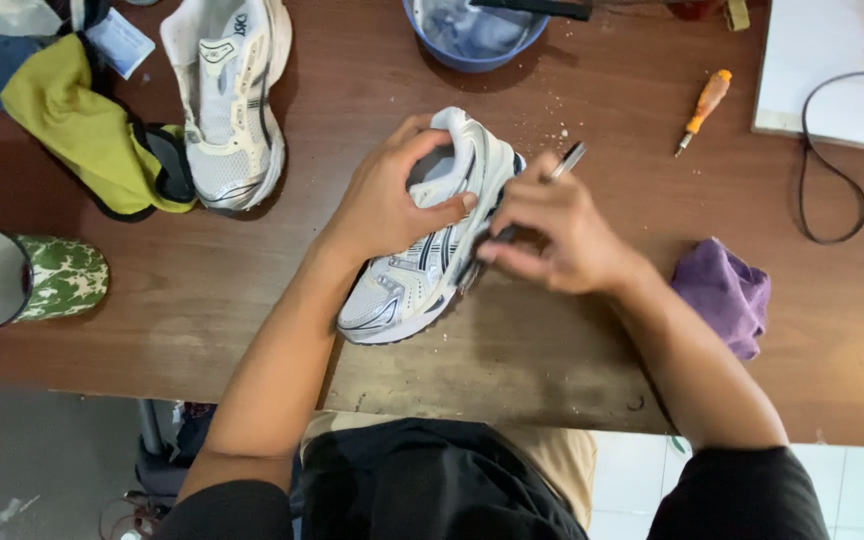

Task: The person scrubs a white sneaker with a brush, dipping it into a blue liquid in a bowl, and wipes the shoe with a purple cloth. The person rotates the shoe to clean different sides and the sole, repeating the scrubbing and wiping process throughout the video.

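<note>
— Where is the shoe lying, relative to the two hands?

— The white sneaker (422, 270) is resting on the brown wooden table (572, 340), directly in front of the person, between both hands. Its long axis is running diagonally: the toe is pointing to the near left, toward the person, and the heel is pointing away to the far right.

— Which hand is gripping it?

— The left hand (392, 205) is wrapping around the heel and collar from above, fingers curled and closed on the shoe, thumb pressing on the side. It is the nearer hand; it is already touching the shoe.

— And the other hand?

— The right hand (557, 235) is pinching a thin dark tool with a silvery end (562, 165), fingers closed tight on it. The tip seems to be meeting the shoe's right side, near the sole edge, but I cannot tell exactly where it is touching.

— What else is lying around?

— A second sneaker (227, 100) is lying far left, beside a yellow-green cloth (77, 125). A purple cloth (724, 295) is sitting right of the right forearm, and an orange-handled screwdriver (704, 110) and a blue bowl (472, 40) are well apart, at the far side.
</note>
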